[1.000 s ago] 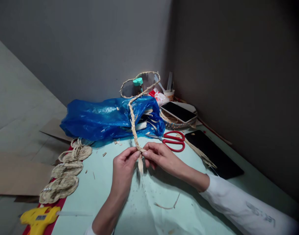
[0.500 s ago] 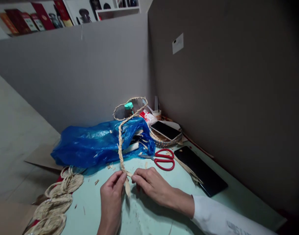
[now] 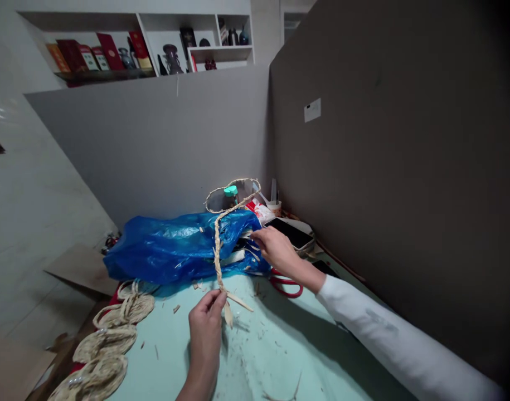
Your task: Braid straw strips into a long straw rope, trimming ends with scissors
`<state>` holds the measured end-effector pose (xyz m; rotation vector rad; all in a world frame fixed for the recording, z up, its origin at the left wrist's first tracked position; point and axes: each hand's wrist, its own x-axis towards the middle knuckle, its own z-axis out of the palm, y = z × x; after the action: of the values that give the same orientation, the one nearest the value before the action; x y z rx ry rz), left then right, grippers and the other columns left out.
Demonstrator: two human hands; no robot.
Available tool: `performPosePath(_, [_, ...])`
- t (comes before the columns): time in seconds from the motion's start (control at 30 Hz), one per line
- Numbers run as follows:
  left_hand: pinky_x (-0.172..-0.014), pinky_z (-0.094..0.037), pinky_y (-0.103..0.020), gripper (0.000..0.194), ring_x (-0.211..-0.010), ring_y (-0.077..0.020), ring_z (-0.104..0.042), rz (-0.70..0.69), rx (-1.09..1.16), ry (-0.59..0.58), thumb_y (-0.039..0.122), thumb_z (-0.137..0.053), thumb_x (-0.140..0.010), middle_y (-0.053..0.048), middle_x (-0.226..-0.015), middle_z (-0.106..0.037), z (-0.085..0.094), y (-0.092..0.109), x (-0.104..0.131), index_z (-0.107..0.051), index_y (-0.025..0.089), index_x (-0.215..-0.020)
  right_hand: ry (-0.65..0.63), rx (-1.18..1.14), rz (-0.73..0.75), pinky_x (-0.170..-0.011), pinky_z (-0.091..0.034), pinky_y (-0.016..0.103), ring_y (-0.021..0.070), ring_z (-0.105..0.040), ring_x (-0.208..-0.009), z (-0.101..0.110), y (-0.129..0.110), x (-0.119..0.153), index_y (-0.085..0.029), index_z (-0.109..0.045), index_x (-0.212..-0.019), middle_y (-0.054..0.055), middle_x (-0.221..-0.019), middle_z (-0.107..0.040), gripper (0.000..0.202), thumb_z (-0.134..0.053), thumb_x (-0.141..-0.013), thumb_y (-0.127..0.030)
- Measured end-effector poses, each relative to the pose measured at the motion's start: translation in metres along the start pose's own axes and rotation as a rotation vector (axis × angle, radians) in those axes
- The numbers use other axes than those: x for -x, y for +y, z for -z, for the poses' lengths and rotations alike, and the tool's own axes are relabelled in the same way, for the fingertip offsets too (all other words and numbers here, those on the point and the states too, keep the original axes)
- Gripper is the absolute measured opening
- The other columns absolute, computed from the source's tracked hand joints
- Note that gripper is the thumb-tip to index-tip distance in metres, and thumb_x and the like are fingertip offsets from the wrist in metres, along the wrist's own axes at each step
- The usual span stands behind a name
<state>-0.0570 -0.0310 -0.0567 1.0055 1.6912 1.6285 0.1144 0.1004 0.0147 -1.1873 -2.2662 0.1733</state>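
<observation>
A braided straw cord point(image 3: 217, 245) runs from a loop at the back, over the blue plastic bag point(image 3: 163, 245), down to my left hand point(image 3: 207, 320). That hand pinches the cord's near end, where two loose strand ends stick out. My right hand point(image 3: 275, 248) is at the bag's open right side, its fingertips pinched at pale straw strips point(image 3: 247, 234) in the opening. Red-handled scissors point(image 3: 289, 288) lie below my right forearm, partly hidden by it.
Coiled straw pieces point(image 3: 100, 342) line the table's left edge. A phone point(image 3: 290, 231), a green-capped jar point(image 3: 231, 192) and a cup point(image 3: 275, 208) stand towards the back corner. Grey partitions point(image 3: 166, 139) enclose the back and right. Straw scraps dot the green tabletop point(image 3: 163, 340).
My right hand has let go of the strand at the cord's end and moved up to the bag's opening. My left hand still pinches the cord. The view has tilted upward.
</observation>
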Motion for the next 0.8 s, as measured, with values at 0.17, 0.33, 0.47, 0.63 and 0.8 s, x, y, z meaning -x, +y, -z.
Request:
performPosePath(0.17, [-0.064, -0.045, -0.025, 0.028, -0.066, -0.0168, -0.055, -0.018, -0.029, -0.027, 0.043, -0.071, -0.068, -0.002, -0.066, -0.065, -0.002, 0.012, 0.004, -0.07, 0.015, -0.07, -0.032, 0.158, -0.021, -0.072, -0.04, 0.03, 0.0255, -0.058, -0.095, -0.016, 0.013, -0.04, -0.016, -0.07, -0.092, 0.015, -0.094, -0.068, 0.026, -0.044, -0.092, -0.015])
performPosePath(0.33, [-0.066, -0.045, -0.026, 0.027, -0.067, -0.0175, -0.054, -0.012, -0.02, -0.033, 0.041, -0.068, -0.069, -0.003, -0.068, -0.064, -0.003, 0.013, 0.003, -0.068, 0.014, -0.071, -0.044, 0.227, -0.044, -0.076, -0.042, 0.032, 0.0263, -0.057, -0.096, -0.042, 0.019, -0.05, -0.014, -0.068, -0.094, 0.015, -0.095, -0.066, 0.021, -0.048, -0.091, -0.02])
performPosePath(0.47, [-0.066, -0.043, -0.026, 0.029, -0.068, -0.0176, -0.053, 0.001, -0.021, -0.032, 0.042, -0.067, -0.069, -0.004, -0.069, -0.064, -0.003, 0.01, 0.002, -0.068, 0.014, -0.072, -0.029, 0.275, -0.057, -0.085, -0.04, 0.034, 0.0283, -0.051, -0.109, -0.052, 0.023, -0.052, -0.014, -0.065, -0.103, 0.016, -0.108, -0.062, 0.023, -0.046, -0.091, -0.017])
performPosePath(0.63, [-0.064, -0.042, -0.026, 0.028, -0.067, -0.0179, -0.052, 0.002, -0.017, -0.025, 0.043, -0.068, -0.066, -0.003, -0.066, -0.063, -0.003, 0.009, 0.002, -0.068, 0.014, -0.07, -0.065, 0.297, -0.06, -0.084, -0.04, 0.034, 0.0282, -0.051, -0.105, -0.06, 0.026, -0.053, -0.014, -0.065, -0.098, 0.016, -0.105, -0.06, 0.022, -0.046, -0.092, -0.022])
performPosePath(0.8, [-0.062, -0.042, -0.025, 0.027, -0.065, -0.017, -0.051, -0.002, -0.005, -0.033, 0.042, -0.068, -0.067, -0.002, -0.064, -0.062, -0.004, 0.009, 0.002, -0.068, 0.015, -0.069, -0.062, 0.273, -0.042, -0.085, -0.037, 0.036, 0.0293, -0.048, -0.108, -0.065, 0.027, -0.05, -0.014, -0.06, -0.107, 0.016, -0.112, -0.058, 0.022, -0.048, -0.09, -0.02])
